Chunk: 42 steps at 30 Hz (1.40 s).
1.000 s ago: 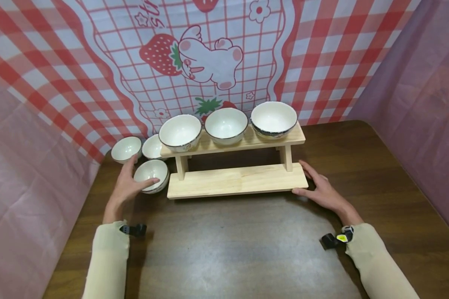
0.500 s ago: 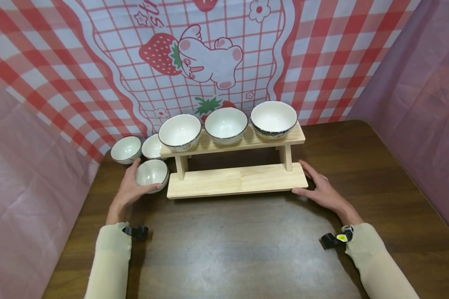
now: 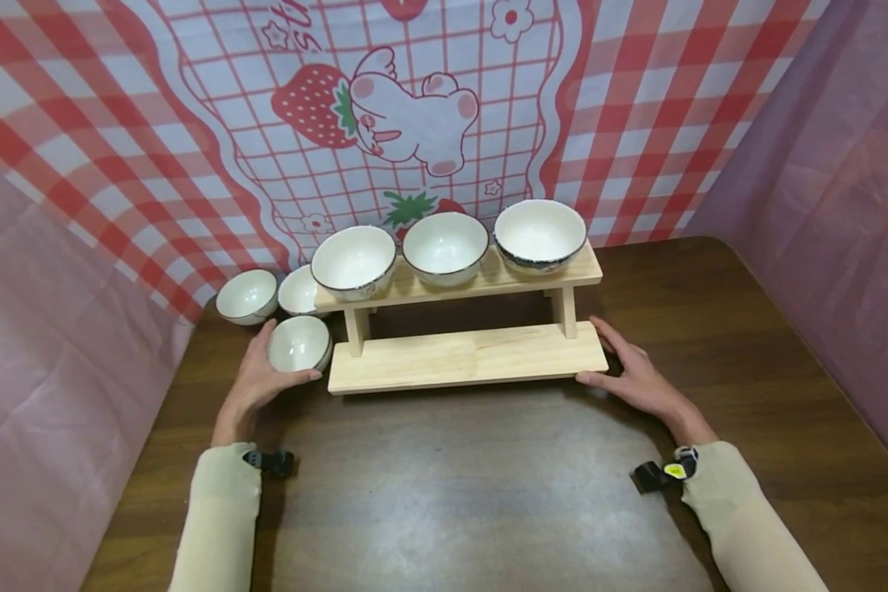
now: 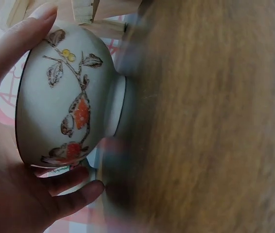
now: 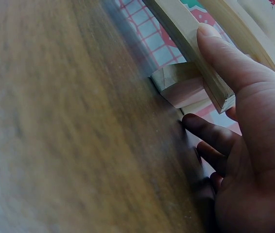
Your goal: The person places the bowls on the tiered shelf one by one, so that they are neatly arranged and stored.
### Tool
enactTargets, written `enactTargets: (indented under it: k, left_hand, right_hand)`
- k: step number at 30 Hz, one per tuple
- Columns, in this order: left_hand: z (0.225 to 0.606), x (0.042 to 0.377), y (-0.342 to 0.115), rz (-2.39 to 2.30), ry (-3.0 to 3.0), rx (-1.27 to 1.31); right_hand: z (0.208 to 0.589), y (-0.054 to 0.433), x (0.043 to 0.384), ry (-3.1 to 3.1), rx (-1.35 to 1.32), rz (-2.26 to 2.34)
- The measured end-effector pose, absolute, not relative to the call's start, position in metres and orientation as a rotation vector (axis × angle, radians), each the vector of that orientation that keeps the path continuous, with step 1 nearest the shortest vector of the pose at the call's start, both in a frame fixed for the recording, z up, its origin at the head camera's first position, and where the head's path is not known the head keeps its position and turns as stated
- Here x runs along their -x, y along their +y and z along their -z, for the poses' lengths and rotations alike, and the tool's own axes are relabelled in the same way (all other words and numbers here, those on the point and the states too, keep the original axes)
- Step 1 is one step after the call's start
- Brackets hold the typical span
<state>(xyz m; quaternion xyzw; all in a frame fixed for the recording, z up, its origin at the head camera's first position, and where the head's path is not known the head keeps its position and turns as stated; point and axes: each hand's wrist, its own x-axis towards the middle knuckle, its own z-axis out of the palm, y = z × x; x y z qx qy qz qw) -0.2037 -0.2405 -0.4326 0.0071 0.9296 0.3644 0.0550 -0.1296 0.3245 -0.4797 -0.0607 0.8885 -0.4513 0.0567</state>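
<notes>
My left hand (image 3: 257,380) grips a small white bowl (image 3: 300,345) by its side, thumb at the near side and fingers round the left. In the left wrist view the bowl (image 4: 69,97) shows a painted branch with leaves and orange-red patches, and its foot is at the table. My right hand (image 3: 640,380) holds the right end of the lower board of a two-tier pale wooden stand (image 3: 466,358). The right wrist view has the thumb of that hand (image 5: 254,111) on the board (image 5: 196,48), other fingers partly hidden behind.
On the upper board stand three larger bowls: a left one (image 3: 353,259), a middle one (image 3: 446,247) and a dark-patterned right one (image 3: 540,234). Two small bowls, one (image 3: 247,296) near the curtain and one (image 3: 299,289) partly behind the stand, sit at the back left. A checked cloth (image 3: 636,123) hangs behind.
My left hand has come in from the left and closed round the near small bowl, its thumb moving from over the rim to the near side. The right hand stays on the stand.
</notes>
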Motion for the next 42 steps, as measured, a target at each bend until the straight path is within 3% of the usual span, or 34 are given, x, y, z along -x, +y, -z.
enactTargets:
  k: [42]
  left_hand:
    - [0.445,0.201,-0.239,-1.152,2.911,0.045]
  right_hand:
    - [0.481,0.324,0.13,2.697,0.184,1.377]
